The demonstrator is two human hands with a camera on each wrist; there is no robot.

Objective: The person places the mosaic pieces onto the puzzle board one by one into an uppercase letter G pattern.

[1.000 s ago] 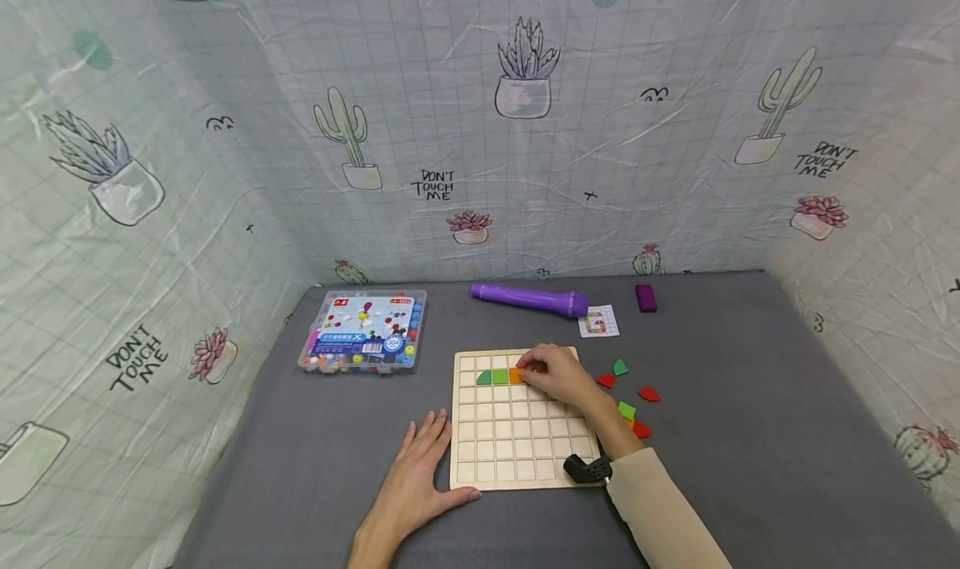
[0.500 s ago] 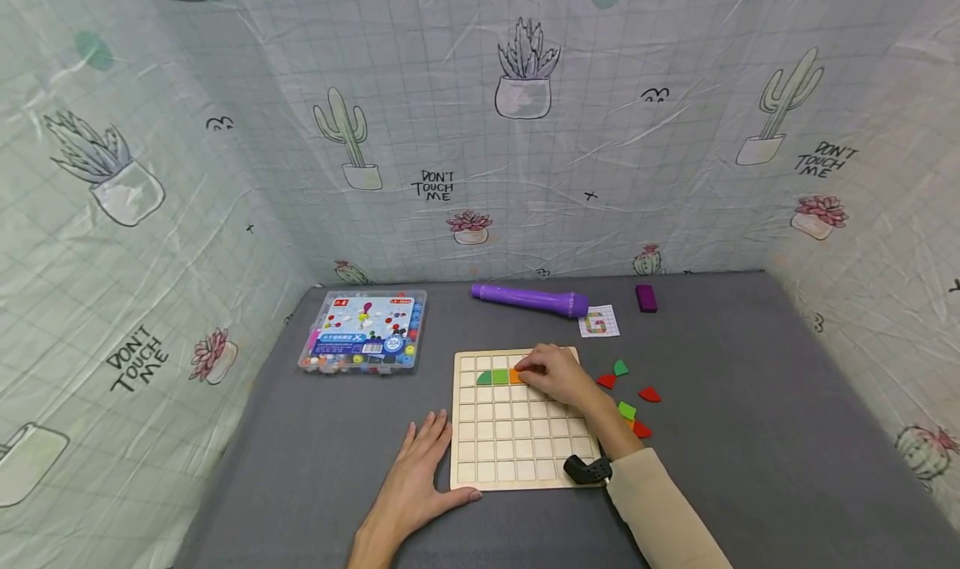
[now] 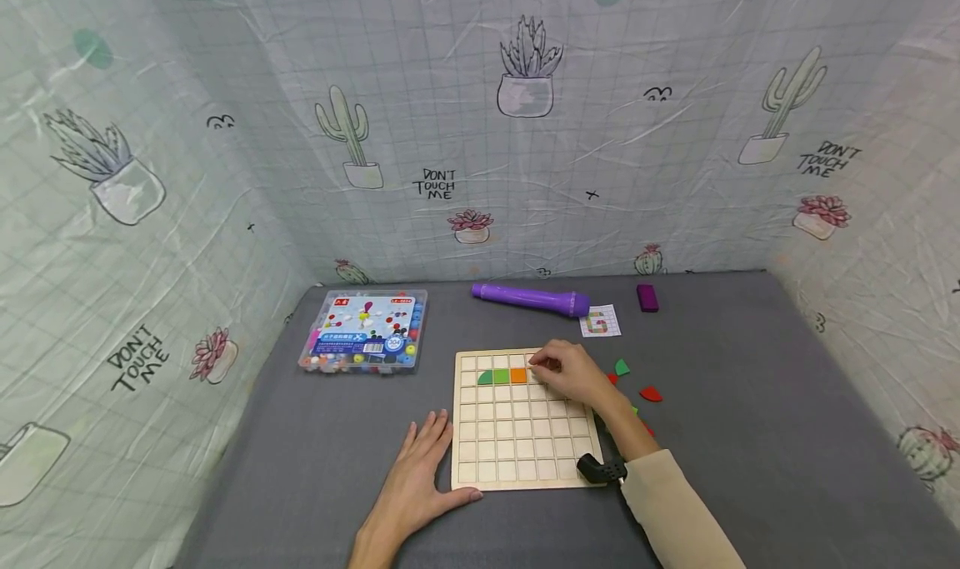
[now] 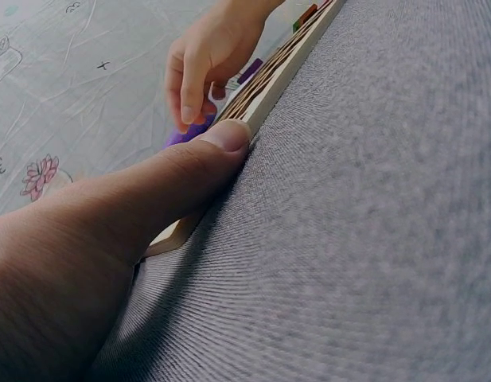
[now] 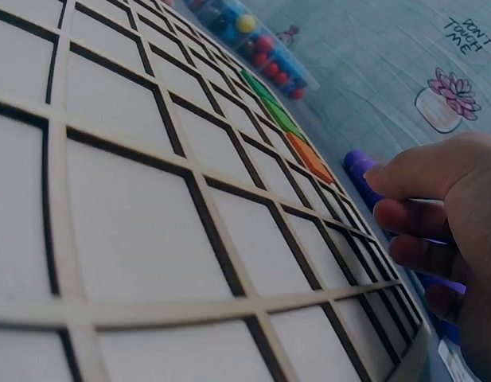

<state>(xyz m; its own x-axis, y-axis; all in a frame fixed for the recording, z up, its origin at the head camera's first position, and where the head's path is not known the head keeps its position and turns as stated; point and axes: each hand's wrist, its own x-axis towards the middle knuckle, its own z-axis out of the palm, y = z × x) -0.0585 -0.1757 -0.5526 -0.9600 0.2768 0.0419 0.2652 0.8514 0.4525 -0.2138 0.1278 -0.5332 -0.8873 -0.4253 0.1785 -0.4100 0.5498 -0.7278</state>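
Note:
A wooden grid board (image 3: 487, 451) lies on the grey table. In its second row from the back sit a dark green curved piece (image 3: 486, 377), a light green square (image 3: 501, 376) and an orange square (image 3: 518, 376), side by side. My right hand (image 3: 572, 373) hovers over the board just right of the orange square, fingers loosely curled with nothing between them in the right wrist view. My left hand (image 3: 415, 479) rests spread at the board's left edge, its thumb (image 4: 185, 169) against the near left corner. Loose red (image 3: 651, 395) and green (image 3: 622, 367) pieces lie right of the board, some hidden by the right arm.
A clear box of coloured beads (image 3: 363, 332) stands at the back left. Behind the board lies a purple microphone-shaped tube (image 3: 530, 299), close to a small pattern card (image 3: 600, 323). A dark purple block (image 3: 647, 298) is farther right. Printed cloth walls surround the table.
My right hand has let go of the orange square and moved slightly right, leaving it in its cell. The left hand has stayed in place.

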